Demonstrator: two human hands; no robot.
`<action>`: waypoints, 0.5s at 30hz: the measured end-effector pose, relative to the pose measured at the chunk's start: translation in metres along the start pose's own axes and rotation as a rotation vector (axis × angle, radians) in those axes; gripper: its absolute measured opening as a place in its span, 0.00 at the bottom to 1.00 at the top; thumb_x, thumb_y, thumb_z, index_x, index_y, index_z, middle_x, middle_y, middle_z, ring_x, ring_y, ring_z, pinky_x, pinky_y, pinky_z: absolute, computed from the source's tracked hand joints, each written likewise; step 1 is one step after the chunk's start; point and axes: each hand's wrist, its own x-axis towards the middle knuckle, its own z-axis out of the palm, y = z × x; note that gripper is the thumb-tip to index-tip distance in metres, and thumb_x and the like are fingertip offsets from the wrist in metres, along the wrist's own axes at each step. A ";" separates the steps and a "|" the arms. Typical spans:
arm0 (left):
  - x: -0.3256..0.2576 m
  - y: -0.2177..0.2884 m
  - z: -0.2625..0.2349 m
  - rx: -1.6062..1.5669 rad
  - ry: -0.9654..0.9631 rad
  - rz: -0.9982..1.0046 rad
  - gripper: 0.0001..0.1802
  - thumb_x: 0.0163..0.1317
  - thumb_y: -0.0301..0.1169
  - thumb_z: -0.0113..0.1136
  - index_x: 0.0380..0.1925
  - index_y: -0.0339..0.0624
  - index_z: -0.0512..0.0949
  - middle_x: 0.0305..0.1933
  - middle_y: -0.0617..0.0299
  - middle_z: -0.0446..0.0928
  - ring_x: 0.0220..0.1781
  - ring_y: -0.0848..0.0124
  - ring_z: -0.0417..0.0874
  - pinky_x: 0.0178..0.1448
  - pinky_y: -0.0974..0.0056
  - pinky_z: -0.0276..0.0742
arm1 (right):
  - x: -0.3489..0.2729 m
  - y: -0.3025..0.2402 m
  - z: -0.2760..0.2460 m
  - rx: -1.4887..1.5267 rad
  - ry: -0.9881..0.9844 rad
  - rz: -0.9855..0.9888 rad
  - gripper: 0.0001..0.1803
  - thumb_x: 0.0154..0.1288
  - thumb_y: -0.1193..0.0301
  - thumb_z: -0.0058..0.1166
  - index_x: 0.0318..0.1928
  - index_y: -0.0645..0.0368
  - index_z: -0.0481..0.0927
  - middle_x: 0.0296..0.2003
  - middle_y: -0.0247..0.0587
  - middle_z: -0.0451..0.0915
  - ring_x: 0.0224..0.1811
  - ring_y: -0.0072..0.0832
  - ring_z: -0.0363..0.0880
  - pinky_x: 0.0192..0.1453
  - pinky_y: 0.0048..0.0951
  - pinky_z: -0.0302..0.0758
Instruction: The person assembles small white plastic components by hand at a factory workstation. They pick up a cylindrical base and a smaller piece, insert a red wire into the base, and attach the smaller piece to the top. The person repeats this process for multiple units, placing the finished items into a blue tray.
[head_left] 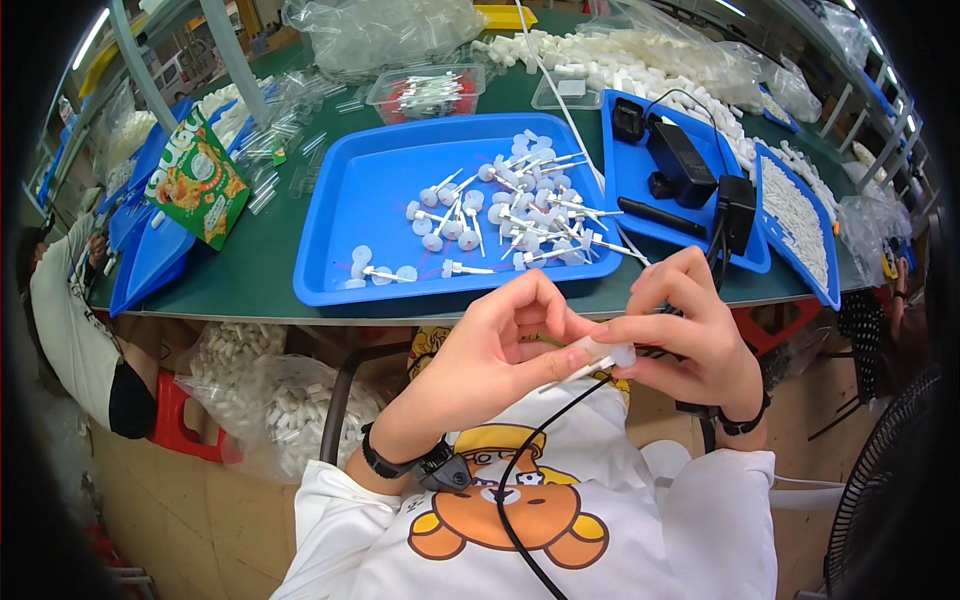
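Observation:
My left hand and my right hand meet below the table edge, fingertips pinched together on one small white plastic part with a thin stem. Both hands grip it, the left from the left side, the right over its round end. Just beyond the hands, a large blue tray on the green table holds several similar white stemmed parts, piled toward its right half. A black cable runs down across my white shirt.
A smaller blue tray carries black devices. Another blue tray at the right holds white pieces. A green snack bag leans at the left. Bags of white parts sit under the table. A person sits at far left.

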 end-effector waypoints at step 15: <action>0.004 -0.008 0.001 0.220 0.160 0.151 0.10 0.58 0.26 0.59 0.33 0.39 0.66 0.37 0.61 0.74 0.48 0.72 0.77 0.50 0.67 0.76 | 0.001 -0.006 0.009 -0.071 0.072 -0.116 0.20 0.44 0.78 0.62 0.42 0.62 0.78 0.35 0.38 0.76 0.34 0.33 0.72 0.37 0.31 0.70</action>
